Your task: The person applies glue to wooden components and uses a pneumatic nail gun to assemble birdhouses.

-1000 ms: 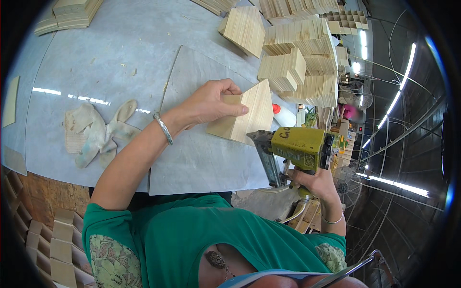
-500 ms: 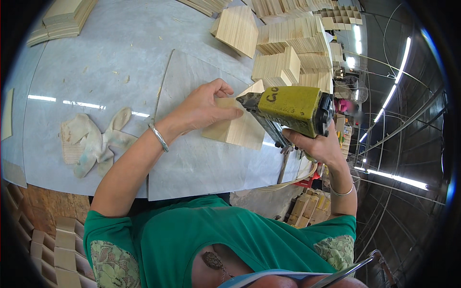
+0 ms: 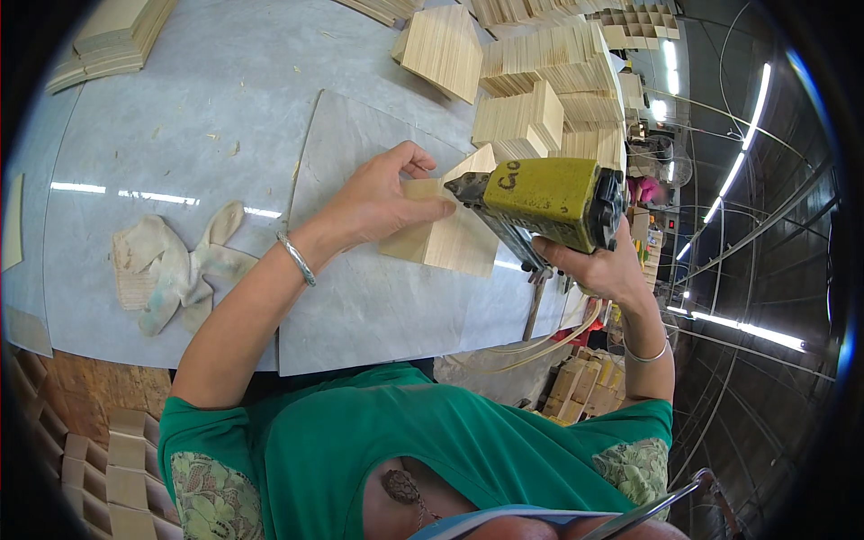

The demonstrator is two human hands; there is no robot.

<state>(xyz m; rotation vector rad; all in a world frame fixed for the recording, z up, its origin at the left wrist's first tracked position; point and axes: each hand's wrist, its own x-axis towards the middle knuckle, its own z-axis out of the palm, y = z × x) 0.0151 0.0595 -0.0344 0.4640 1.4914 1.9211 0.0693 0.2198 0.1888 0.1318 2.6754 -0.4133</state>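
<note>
My right hand point(image 3: 594, 265) is wrapped round the handle of a yellow-green nail gun point(image 3: 544, 200) with a black nose and tail. The gun lies sideways, its nose at the upper edge of some thin pale wooden boards point(image 3: 459, 243) joined at an angle. My left hand point(image 3: 393, 198) grips these boards at their left end, thumb along the near face and fingers curled behind. The gun body hides part of the boards. Under them is a grey marbled slab point(image 3: 360, 306) on the worktable.
Stacks of cut wooden boards point(image 3: 549, 63) stand at the back right, with another stack point(image 3: 121, 40) at the far left. A pair of soiled work gloves point(image 3: 180, 270) lies left of the slab. A pale hose point(image 3: 576, 333) hangs by the right table edge. Wooden frames point(image 3: 135, 468) sit at lower left.
Almost nothing differs. The nail gun and my right hand have shifted very slightly; my left hand keeps its grip on the wooden boards.
</note>
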